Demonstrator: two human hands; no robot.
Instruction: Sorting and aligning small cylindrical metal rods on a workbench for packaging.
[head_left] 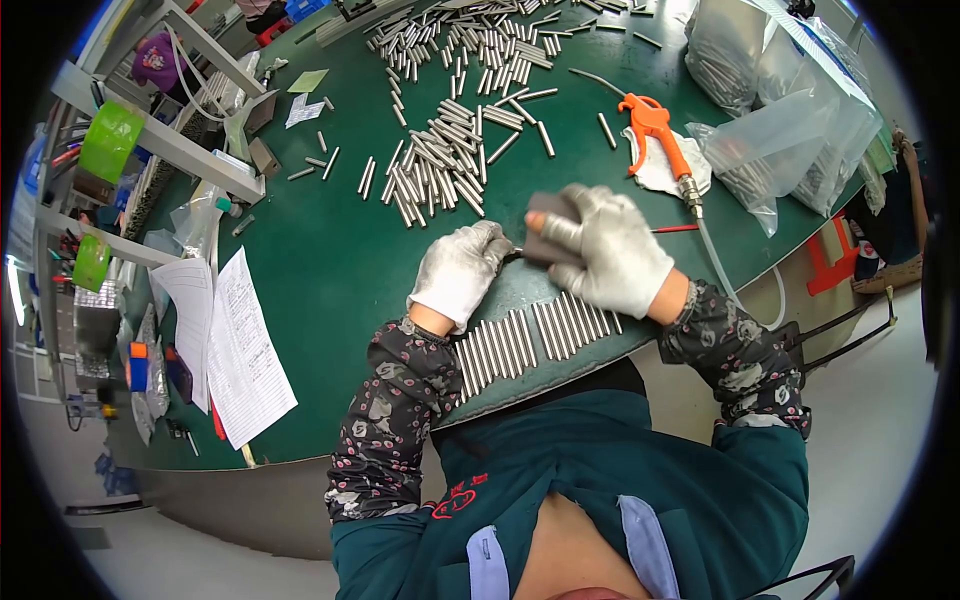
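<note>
1. Head view: right hand point(612, 250), white-gloved, has its fingers closed around a grey-brown rectangular block point(543, 250), slightly blurred, over the near middle of the dark green table point(335, 265).
2. The left hand point(458, 268), also white-gloved, has its fingers curled together just beside the block's left end; a thin dark tip shows there, but whether it is pinched I cannot tell.
3. Clear plastic bags point(722, 72) crowd the table's far right, with metal pins visible through them; another clear bag point(748, 172) lies slumped in front, also holding pins.
4. Loose silver cylindrical pins point(437, 160) lie heaped beyond the hands and scattered farther back.
5. Two side-by-side rows of silver pins point(497, 350) lie at the near edge; the right hand overhangs part of the right-hand row.
6. Right of the heap, an orange air gun point(652, 128) rests on a crumpled white cloth point(648, 178), its pale hose point(712, 250) running past the right hand.
7. Printed white sheets point(245, 350) lie left, near a pale metal shelf frame point(180, 145) carrying bright green tape point(113, 140).
</note>
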